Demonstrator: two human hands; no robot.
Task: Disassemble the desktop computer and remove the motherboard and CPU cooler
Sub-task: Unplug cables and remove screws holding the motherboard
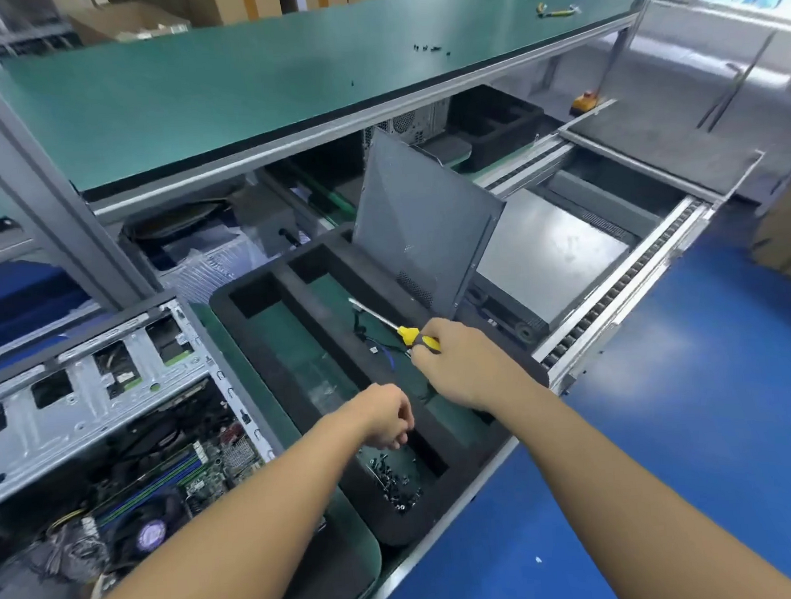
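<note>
At 8 o'clock on the bench (444,527), the desktop computer (89,396) lies on its side with the cover off and the interior exposed. The motherboard (200,468) sits inside the chassis with memory sticks fitted. The CPU cooler (148,534), its fan marked with a purple label, is mounted on the board. A cable bundle (71,550) lies loose just beside the cooler.

Progress, as a judgement: early to middle stage.
- Done: the side panel (422,233) is off and stands on edge in the foam tray (400,528) at centre. A heap of screws (395,484) lies in the tray's near compartment.
- Left: motherboard and cooler are both not yet out. Whether any board screws remain cannot be told.

Hands:
- The right hand (458,365) grips the yellow handle of a screwdriver (405,332), with the shaft pointing toward 10 o'clock over the tray's long compartment.
- The left hand (387,420) hangs just above the screws with fingers curled downward. Whether it pinches a screw cannot be told.

Surface and room:
- The bench top is a green mat with an aluminium edge.
- A green shelf (232,91) overhead at 12 o'clock carries a few small dark fasteners (429,47) and, toward 1 o'clock, a yellow-handled tool (556,10).
- A roller conveyor (615,295) runs at 3 o'clock.
- A second tower (415,122) stands behind the panel.
- The blue floor (693,420) shows at 4 o'clock.
</note>
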